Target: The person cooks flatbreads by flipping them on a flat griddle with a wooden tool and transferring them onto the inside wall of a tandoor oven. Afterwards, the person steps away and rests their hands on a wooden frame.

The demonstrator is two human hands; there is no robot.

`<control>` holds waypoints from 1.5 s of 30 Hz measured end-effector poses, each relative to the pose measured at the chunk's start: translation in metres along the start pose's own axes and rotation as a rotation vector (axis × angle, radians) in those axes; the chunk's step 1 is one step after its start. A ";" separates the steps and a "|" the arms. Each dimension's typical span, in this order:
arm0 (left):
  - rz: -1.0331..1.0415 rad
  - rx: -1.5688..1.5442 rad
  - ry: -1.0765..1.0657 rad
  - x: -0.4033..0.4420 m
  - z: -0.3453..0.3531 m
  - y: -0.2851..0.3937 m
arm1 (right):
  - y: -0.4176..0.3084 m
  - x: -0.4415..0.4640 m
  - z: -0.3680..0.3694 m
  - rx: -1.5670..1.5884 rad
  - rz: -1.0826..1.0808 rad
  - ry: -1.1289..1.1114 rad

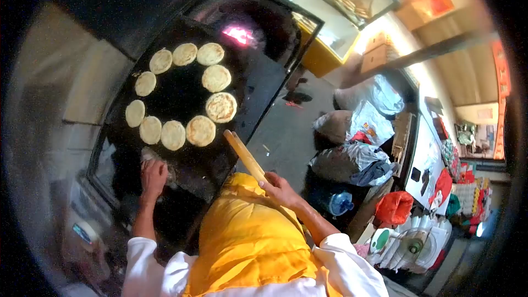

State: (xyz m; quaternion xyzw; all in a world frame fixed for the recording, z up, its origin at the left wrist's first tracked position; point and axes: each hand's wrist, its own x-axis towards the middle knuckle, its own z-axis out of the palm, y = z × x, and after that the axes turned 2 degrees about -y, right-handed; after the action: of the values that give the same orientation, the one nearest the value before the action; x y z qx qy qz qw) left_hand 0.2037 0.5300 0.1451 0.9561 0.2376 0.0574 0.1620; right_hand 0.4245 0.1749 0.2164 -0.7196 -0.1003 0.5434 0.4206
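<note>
On the griddle (181, 99), flatbreads (221, 107) lie in a ring. Your right hand (279, 190) grips a wooden tool (245, 157); your curled left hand (154, 177) touches a rag (148, 154), grip unclear. Careless poking could tear the flatbreads.

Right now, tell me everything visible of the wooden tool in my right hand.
The wooden tool is long, straight, slim and yellow-brown, with a plain wood look. Your right hand grips its lower part; from there it slants up and left in view. Its tip looks divided, ending near a browned flatbread but apart from it. Whether it touches the griddle is unclear.
</note>
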 end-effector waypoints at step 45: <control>-1.369 -1.523 0.130 -0.331 0.222 0.222 | -0.040 0.106 0.008 -0.073 0.094 -0.283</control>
State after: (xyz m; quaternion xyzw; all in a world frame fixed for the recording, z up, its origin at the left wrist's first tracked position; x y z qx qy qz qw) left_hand 0.0508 0.1257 -0.0003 0.2539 0.6409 0.1400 0.7107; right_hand 0.4712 0.2682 0.1708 -0.6546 -0.1442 0.6545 0.3498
